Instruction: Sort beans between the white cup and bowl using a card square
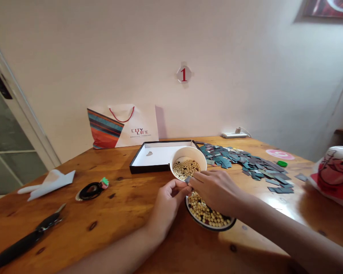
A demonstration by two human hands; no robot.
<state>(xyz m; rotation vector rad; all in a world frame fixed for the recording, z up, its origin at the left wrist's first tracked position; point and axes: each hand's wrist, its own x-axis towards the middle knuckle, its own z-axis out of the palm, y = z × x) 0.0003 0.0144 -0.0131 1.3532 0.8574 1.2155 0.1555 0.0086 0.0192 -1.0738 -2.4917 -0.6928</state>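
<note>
Far out at 8 o'clock, one black-handled tool (25, 239), its handle end cut off by the frame edge and its kind hard to tell. At 9 o'clock, one folded white sheet (50, 182), then one black ring-shaped object (90, 190) with a pink and green bit, too small to name. At 11 o'clock against the wall, one striped paper bag (122, 125). Before it, one shallow black tray (137, 165), a single grey scrap inside.

At centre, left hand (167, 201) curled, thumb and forefinger pinched on one small grey chip (188, 179). Right hand (215, 190) pinching the same chip from the other side, fingertips touching. Chip just at the near rim of one white paper cup (188, 150), at 12 o'clock and part full of beans. Beneath the right hand, one bowl (210, 228) of beans, half hidden; beans beyond counting.

At 1 to 2 o'clock, a heap of dark tiles (246, 161), overlapping, uncountable. Beyond, one green cap (282, 164), one pink sticker (280, 154), one white power strip (233, 134). At 3 o'clock, one printed plastic bag (335, 175), cut off
</note>
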